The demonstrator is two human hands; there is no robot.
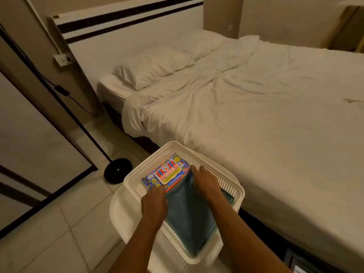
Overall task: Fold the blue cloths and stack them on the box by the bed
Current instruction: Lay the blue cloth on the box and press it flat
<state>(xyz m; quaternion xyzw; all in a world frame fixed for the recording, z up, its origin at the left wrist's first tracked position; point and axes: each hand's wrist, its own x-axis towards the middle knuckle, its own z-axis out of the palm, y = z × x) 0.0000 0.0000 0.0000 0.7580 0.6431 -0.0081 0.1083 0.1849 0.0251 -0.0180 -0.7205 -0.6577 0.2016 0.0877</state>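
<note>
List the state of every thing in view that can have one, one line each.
Blue cloths: folded, stacked in the basket.
White basket: upright, on a white box beside the bed.
Baby wipes pack: lid closed, lying flat in the basket.
Left hand: palm down, pressing the stack's left edge.
Right hand: palm down on the cloths.
Bed: unmade, sheets rumpled.
Wall socket: plug inserted.

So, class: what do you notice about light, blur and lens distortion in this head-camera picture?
Head view: dim, warm yellowish light; wide-angle lens bows the bed and headboard stripes; near corner of the white basket smears slightly; wipes pack print stays fairly legible; small glare on the black lamp base.
</note>
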